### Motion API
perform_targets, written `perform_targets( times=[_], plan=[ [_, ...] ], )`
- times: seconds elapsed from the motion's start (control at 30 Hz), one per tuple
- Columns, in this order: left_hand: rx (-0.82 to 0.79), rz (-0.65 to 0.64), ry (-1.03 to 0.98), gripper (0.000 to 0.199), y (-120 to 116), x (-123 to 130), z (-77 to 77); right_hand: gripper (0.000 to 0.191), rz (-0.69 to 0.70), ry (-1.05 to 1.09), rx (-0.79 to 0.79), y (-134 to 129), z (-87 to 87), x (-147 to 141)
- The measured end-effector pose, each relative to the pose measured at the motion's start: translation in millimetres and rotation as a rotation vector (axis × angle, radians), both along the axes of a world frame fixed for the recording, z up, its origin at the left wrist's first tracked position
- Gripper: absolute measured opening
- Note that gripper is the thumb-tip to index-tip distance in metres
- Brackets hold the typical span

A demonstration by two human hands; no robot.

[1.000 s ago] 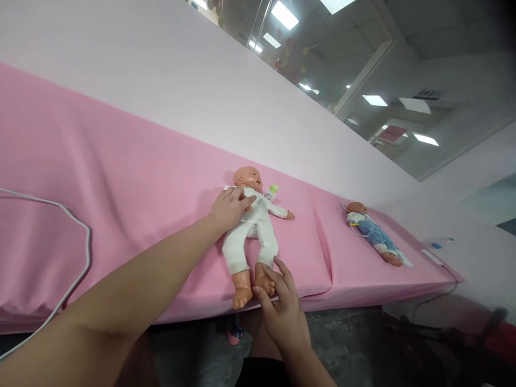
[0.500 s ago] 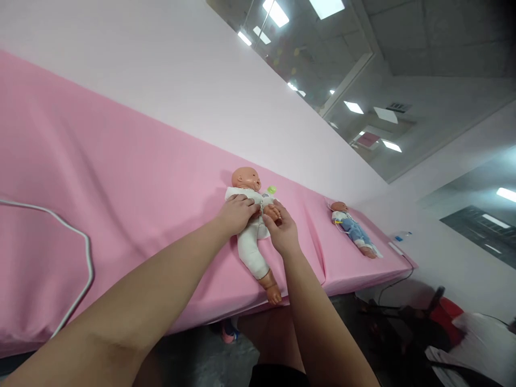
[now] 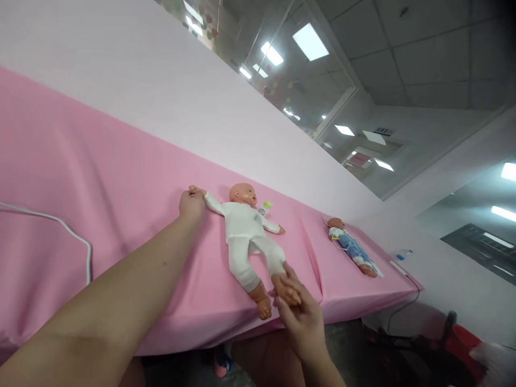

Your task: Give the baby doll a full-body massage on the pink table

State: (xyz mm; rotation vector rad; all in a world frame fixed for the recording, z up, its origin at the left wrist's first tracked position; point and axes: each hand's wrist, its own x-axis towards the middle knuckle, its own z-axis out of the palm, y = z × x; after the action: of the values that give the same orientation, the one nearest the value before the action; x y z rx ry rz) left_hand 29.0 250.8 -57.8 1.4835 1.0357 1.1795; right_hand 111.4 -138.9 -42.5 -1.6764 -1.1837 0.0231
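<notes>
A baby doll (image 3: pixel 244 223) in a white suit lies on its back on the pink-covered table (image 3: pixel 133 183), limbs spread. My left hand (image 3: pixel 191 207) is closed round the doll's hand at the end of its outstretched arm. Nearer to me, my right hand (image 3: pixel 300 309) grips the doll's bare foot, its toes showing between my thumb and fingers. The other leg lies bent towards the table's front edge. Beside the doll's head and shoulder sits a small bottle (image 3: pixel 265 208) with a green cap, partly hidden by the doll.
A second doll (image 3: pixel 350 244) in blue clothes lies further right. Past it are a clear bottle with blue (image 3: pixel 403 254) and a white power strip (image 3: pixel 398 267) with a dark cord. A white cable (image 3: pixel 60 221) curves across the left. A red bucket (image 3: pixel 463 344) stands low at the right.
My left hand has moved from the doll's chest out to its hand, and that arm is stretched sideways. My right hand has drawn the raised foot down towards me, straightening the leg.
</notes>
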Motion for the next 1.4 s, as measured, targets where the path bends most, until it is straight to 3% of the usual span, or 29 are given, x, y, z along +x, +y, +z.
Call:
perform_targets(
  times=[0.13, 0.23, 0.4, 0.6, 0.8, 0.93, 1.07, 1.2, 1.4],
  plan=[
    [-0.212, 0.152, -0.100, 0.038, 11, -7, 1.5, 0.040, 0.118, -0.202, 0.062, -30, -38.0, 0],
    [-0.119, 0.157, -0.058, 0.034, -2, -9, 10.4, 0.046, 0.142, -0.200, 0.071, -39, -50.7, -3],
    [0.243, -0.043, 0.094, 0.033, -47, 2, 27.8, 0.036, 0.134, -0.038, 0.113, -25, -34.2, -2],
    [0.816, -0.367, 0.449, 0.034, -80, 17, 31.7, 0.033, 0.188, 0.040, 0.135, 35, -5.9, 21],
    [0.929, -0.422, 0.514, 0.026, -79, 20, 25.7, 0.030, 0.147, 0.107, 0.155, 93, -3.8, 45],
    [0.895, -0.377, 0.550, 0.041, -79, 21, 21.5, 0.035, 0.109, 0.101, 0.169, 111, -10.2, 49],
    [0.820, -0.304, 0.548, 0.044, -78, 21, 23.1, 0.035, 0.044, 0.073, 0.214, 102, -14.9, 43],
    [0.675, -0.142, 0.524, 0.038, -70, 17, 28.4, 0.030, -0.030, -0.007, 0.290, 69, -20.7, 30],
    [0.128, 0.084, 0.306, 0.043, -35, 5, 22.1, 0.023, -0.087, -0.307, 0.234, 5, -44.4, 17]
  ],
)
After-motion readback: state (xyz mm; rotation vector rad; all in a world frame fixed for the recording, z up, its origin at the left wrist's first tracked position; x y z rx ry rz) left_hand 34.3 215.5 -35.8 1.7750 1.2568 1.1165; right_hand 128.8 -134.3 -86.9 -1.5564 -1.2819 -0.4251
